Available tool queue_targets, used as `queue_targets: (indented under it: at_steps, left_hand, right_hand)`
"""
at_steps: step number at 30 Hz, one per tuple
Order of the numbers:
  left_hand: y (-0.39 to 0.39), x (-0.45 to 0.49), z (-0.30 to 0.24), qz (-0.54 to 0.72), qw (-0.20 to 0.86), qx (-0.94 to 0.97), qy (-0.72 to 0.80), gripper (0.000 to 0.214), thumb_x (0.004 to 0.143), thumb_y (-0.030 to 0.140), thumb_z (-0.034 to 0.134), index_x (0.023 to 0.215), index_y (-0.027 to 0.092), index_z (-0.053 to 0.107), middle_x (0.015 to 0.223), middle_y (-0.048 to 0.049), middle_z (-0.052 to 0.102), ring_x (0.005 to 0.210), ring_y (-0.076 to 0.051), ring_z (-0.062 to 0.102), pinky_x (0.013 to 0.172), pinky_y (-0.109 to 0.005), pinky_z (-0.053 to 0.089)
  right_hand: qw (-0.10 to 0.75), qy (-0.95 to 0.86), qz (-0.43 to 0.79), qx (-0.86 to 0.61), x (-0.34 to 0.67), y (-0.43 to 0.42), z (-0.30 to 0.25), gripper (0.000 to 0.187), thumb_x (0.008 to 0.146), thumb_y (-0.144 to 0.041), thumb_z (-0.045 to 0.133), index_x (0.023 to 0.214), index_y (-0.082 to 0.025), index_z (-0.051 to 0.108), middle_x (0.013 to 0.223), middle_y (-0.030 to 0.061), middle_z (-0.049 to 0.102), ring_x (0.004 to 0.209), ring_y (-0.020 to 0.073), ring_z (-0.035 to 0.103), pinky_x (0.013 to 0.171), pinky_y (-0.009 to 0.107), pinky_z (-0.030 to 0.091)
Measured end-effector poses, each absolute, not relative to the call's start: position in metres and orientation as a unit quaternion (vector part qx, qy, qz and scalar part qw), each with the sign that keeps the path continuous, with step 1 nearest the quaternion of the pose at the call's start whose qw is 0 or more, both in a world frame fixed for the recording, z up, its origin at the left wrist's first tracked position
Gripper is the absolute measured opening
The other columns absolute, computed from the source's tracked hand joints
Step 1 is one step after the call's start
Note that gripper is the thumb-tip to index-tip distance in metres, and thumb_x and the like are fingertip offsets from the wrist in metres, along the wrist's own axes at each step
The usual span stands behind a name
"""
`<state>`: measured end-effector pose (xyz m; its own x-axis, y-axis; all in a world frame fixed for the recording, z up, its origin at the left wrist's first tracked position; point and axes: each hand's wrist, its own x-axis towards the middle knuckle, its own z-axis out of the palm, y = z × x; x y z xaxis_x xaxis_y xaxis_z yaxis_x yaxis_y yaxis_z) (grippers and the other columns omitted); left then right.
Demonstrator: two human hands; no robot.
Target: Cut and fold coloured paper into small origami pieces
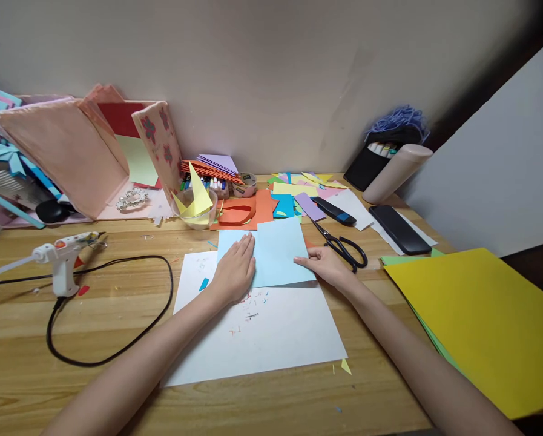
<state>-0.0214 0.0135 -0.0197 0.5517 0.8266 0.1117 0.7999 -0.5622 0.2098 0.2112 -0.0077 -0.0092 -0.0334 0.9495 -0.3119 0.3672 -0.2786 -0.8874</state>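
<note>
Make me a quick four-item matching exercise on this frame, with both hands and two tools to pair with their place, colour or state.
1. left hand
2. scissors
3. right hand
4. glue gun

A. at the right edge of the light blue paper, thumb on top
B. white, with a looped black cord
C. laid flat on the light blue paper, fingers pointing away from the person
D. black handles, lying on the table

Pairs: 1-C, 2-D, 3-A, 4-B
</note>
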Motion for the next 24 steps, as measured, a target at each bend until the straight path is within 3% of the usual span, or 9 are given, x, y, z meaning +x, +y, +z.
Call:
queue_targets:
  at_steps: [4,10,16,24]
  left_hand:
    - [0.008,-0.017,-0.015,0.126,0.036,0.882,0.453,0.05,0.091,0.026,0.02,0.138,0.009,0.021,0.145,-0.0079,0.023,0.134,-0.017,0.016,0.111,-0.036,0.018]
    - [0.012,-0.015,-0.02,0.111,0.054,0.881,0.456,0.05,0.091,0.029,0.021,0.137,0.01,0.024,0.145,-0.0087,0.023,0.133,-0.019,0.019,0.109,-0.036,0.023]
    - [0.02,-0.02,-0.022,0.108,0.051,0.886,0.447,0.05,0.091,0.03,0.022,0.138,0.013,0.024,0.144,-0.0063,0.025,0.131,-0.019,0.024,0.107,-0.036,0.025]
    - [0.017,-0.019,-0.02,0.1,0.066,0.879,0.462,0.05,0.091,0.03,0.02,0.139,0.013,0.021,0.146,-0.0047,0.021,0.133,-0.018,0.018,0.11,-0.036,0.02]
  right_hand:
    - [0.362,-0.508,0.478,-0.619,0.209,0.004,-0.018,0.032,0.068,-0.043,0.061,0.079,-0.012,0.061,0.067,0.0032,0.064,0.051,0.0128,0.056,0.039,0.02,0.044]
    - [0.353,-0.518,0.473,-0.619,0.207,0.02,-0.025,0.03,0.071,-0.042,0.06,0.081,-0.014,0.059,0.063,0.0027,0.062,0.041,0.0115,0.056,0.028,0.016,0.037]
    - [0.315,-0.529,0.439,-0.654,0.207,0.019,-0.016,0.029,0.073,-0.042,0.058,0.064,-0.016,0.05,0.051,-0.0033,0.052,0.032,0.0086,0.052,0.027,0.015,0.029]
    - [0.28,-0.526,0.455,-0.662,0.209,0.019,-0.014,0.028,0.075,-0.038,0.057,0.06,-0.015,0.049,0.042,-0.0047,0.048,0.031,0.0089,0.051,0.031,0.015,0.031]
